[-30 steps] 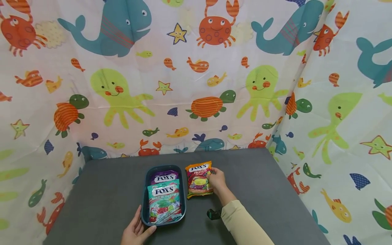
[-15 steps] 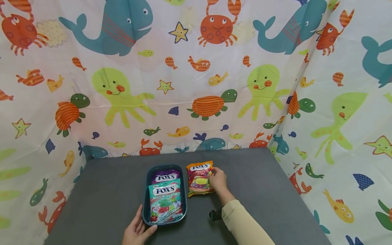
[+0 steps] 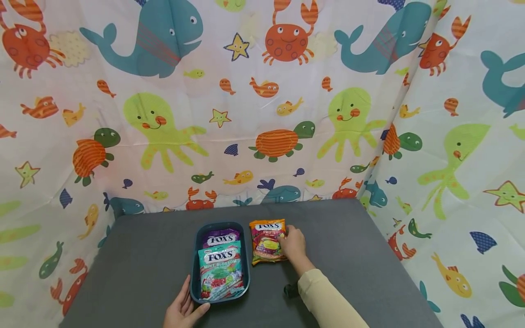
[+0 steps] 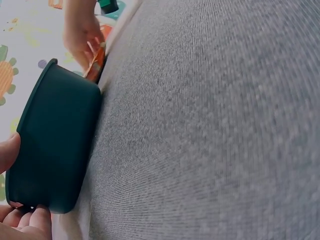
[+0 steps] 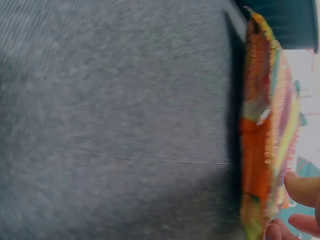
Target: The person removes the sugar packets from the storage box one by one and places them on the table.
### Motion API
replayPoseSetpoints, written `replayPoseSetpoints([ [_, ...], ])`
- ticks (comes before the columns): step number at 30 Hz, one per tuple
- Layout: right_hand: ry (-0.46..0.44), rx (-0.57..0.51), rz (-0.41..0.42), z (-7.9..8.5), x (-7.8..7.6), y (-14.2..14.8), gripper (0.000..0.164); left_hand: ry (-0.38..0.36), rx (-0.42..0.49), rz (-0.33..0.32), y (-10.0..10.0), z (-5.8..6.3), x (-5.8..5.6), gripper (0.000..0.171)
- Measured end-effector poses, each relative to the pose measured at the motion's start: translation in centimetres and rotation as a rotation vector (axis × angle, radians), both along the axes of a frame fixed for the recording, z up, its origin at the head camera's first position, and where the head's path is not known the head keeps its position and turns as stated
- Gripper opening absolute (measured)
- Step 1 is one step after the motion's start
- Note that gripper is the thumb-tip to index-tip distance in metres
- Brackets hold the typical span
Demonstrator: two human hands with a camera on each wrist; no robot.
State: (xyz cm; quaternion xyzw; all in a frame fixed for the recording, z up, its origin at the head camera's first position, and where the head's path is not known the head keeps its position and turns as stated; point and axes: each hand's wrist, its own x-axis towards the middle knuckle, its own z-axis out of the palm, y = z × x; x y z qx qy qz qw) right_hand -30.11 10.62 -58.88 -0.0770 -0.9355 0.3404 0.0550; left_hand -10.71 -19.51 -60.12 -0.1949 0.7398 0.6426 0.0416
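Observation:
A dark blue-green plastic tub [image 3: 193, 269] stands on the table with a teal Fox's Mint Blossom candy bag [image 3: 221, 273] in front of a purple Fox's candy bag [image 3: 221, 238]. My left hand [image 3: 182, 306] holds the tub's near left corner, thumb at the front rim and fingers along the side. Right of the tub lies an orange and red Fox's Fruits candy bag [image 3: 266, 241]. My right hand [image 3: 295, 246] grips its right edge, the thumb on the printed face. In the right wrist view, the Fruits bag [image 5: 257, 145] shows edge-on beside the thumb and fingertips.
The table is covered with dark grey cloth [image 3: 151, 255]. A white curtain [image 3: 238, 155] printed with sea animals hangs behind and along both sides. A small black device [image 3: 291, 290] shows at my right sleeve [image 3: 324, 296].
My right wrist has turned slightly, and the black device at the sleeve shows less. The left hand, tub and bags stay nearly in place.

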Motion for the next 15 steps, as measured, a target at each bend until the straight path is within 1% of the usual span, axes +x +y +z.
replayPoseSetpoints([
  [5, 0.064, -0.041, -0.016, 1.7, 0.5, -0.4, 0.049, -0.007, -0.004, 0.001, -0.1, -0.1, 0.0, 0.108],
  [10, 0.076, -0.142, -0.035, 3.5, 1.3, -1.4, 0.044, -0.015, -0.001, 0.004, -0.1, -0.1, 0.0, 0.110],
  [12, 0.090, -0.181, -0.032, 4.2, 1.7, -1.8, 0.038, -0.016, -0.001, 0.004, -0.1, -0.2, 0.0, 0.110],
  [15, 0.129, -0.211, -0.017, 5.0, 2.3, -2.3, 0.026, -0.014, -0.001, 0.002, -0.1, -0.3, 0.0, 0.110],
])
